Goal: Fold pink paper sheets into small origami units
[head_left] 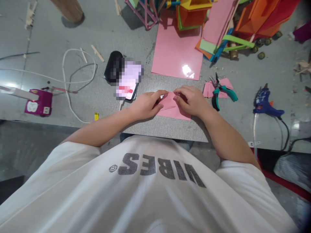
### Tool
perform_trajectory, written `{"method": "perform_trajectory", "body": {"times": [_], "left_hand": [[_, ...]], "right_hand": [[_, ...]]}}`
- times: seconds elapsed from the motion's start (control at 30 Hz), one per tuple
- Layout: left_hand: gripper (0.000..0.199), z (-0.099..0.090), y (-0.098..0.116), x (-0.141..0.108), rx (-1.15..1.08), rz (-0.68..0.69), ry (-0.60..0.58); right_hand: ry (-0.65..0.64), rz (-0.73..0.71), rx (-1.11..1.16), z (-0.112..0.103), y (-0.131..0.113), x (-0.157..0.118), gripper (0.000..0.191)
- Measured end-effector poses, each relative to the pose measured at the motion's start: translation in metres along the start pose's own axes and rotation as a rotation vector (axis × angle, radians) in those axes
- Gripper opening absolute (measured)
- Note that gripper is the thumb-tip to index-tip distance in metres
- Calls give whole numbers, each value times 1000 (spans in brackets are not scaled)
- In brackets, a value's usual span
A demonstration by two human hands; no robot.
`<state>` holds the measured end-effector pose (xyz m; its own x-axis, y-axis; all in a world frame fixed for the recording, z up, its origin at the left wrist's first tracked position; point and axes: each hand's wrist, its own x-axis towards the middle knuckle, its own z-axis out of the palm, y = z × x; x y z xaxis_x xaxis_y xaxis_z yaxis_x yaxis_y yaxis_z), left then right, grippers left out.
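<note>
A pink sheet of paper (pixel 178 113), partly folded over, lies at the near edge of the table between my hands. My left hand (pixel 149 103) pinches its left side, thumb and fingers close together on the fold. On the right, my right hand (pixel 190 99) grips the upper part of the same sheet with curled fingers. Just beyond lies a stack of larger pink paper (pixel 176 55). Green-and-black pliers (pixel 218 90) rest on small pink paper pieces (pixel 227 84) to the right of my right hand.
A phone (pixel 128 79) leans by a black case (pixel 113 66) on the left, with a white cable (pixel 80 50) looping past a purple power adapter (pixel 40 102). A blue glue gun (pixel 263 102) lies at right. Colourful folded paper (pixel 257 19) and a wooden post (pixel 69 11) stand at the back.
</note>
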<state>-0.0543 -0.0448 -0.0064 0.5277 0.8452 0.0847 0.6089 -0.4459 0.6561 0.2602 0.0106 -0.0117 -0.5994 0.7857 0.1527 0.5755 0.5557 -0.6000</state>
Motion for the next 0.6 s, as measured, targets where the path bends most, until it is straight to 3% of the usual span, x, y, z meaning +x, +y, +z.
{"method": "perform_trajectory", "body": {"times": [0.6], "left_hand": [[57, -1, 0, 0, -4, 15, -1]], "right_hand": [[-17, -20, -30, 1, 2, -2, 45]]}}
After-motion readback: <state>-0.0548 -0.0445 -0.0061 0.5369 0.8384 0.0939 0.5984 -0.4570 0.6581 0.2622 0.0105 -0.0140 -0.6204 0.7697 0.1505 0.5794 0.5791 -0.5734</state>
